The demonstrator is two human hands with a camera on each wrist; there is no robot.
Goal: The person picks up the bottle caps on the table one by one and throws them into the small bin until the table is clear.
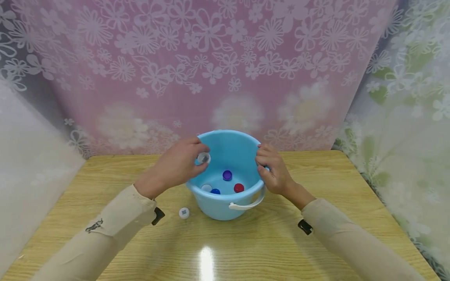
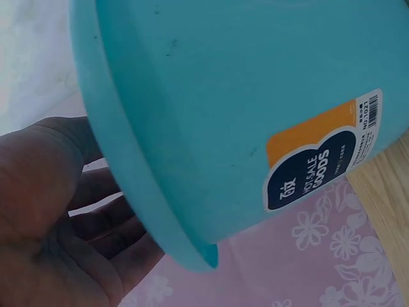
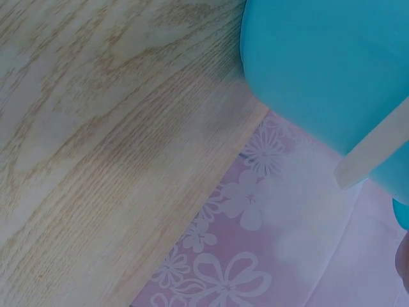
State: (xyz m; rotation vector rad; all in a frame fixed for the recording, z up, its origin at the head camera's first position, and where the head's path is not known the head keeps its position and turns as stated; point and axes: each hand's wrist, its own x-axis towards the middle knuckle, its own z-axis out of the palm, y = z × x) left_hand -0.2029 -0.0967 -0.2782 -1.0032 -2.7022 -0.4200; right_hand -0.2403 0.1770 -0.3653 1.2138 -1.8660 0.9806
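Note:
A light blue bucket (image 1: 211, 203) with a white handle (image 1: 247, 205) stands on the wooden table. My left hand (image 1: 179, 162) pinches a white bottle cap (image 1: 203, 157) with a dark square mark, above the bucket's left rim. In the left wrist view that hand's palm and fingers show behind the bucket rim (image 2: 131, 160), which hides the cap. My right hand (image 1: 274, 169) grips the right rim. Inside the bucket lie a purple cap (image 1: 227, 175), a red cap (image 1: 239, 188), a blue cap (image 1: 215, 191) and a whitish cap (image 1: 206, 188).
Another white cap (image 1: 184, 213) with a dark mark lies on the wooden table (image 1: 140, 249), left of the bucket's base. A pink floral curtain (image 1: 211, 78) hangs behind the table's far edge. Pale patterned cloth (image 1: 415, 128) hangs along the right side.

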